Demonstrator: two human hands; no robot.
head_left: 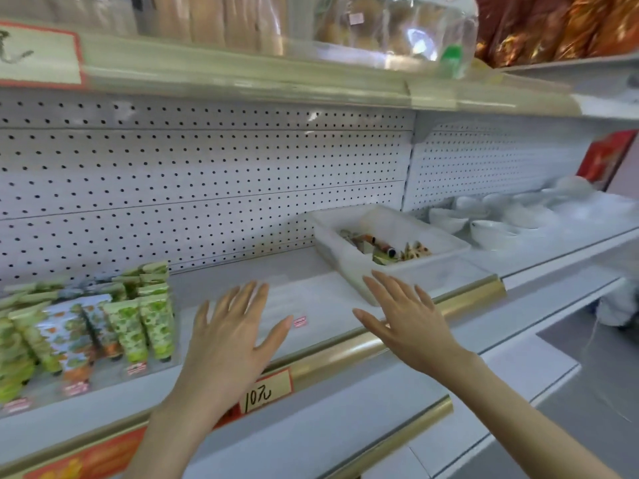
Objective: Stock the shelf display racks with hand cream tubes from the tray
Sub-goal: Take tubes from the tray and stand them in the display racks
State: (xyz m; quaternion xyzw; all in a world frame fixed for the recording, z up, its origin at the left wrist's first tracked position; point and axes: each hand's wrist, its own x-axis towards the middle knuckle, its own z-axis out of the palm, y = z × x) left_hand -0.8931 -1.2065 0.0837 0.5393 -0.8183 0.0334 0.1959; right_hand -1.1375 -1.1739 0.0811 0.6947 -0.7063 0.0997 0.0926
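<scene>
- On the middle shelf (311, 292), right of centre, the white tray (342, 261) sits against the pegboard back (207, 188); a few hand cream tubes (387, 250) lie loose in its bottom.
- Left hand (228, 337): grip released, fingers straight and spread, palm down over the bare shelf floor between the racks and the tray. It holds nothing.
- Right hand (408, 319): grip released, fingers spread, fingertips at the tray's near corner. Contact with the tray wall cannot be told.
- Display racks (103, 375) at far left carry upright tubes, caps down, mostly green print with some blue and orange; blurred.
- Gold edge strip (466, 299) runs along the shelf front under both hands; a handwritten price tag (268, 392) hangs on it below the left hand.
- Small red label (300, 321) lies on the shelf floor between the two hands.
- White bowls (491, 233) stand on the next bay, just right of the tray; a red box (605, 157) leans behind them.
- Upper shelf (242, 74) overhangs the work area and carries bagged goods (390, 25).
</scene>
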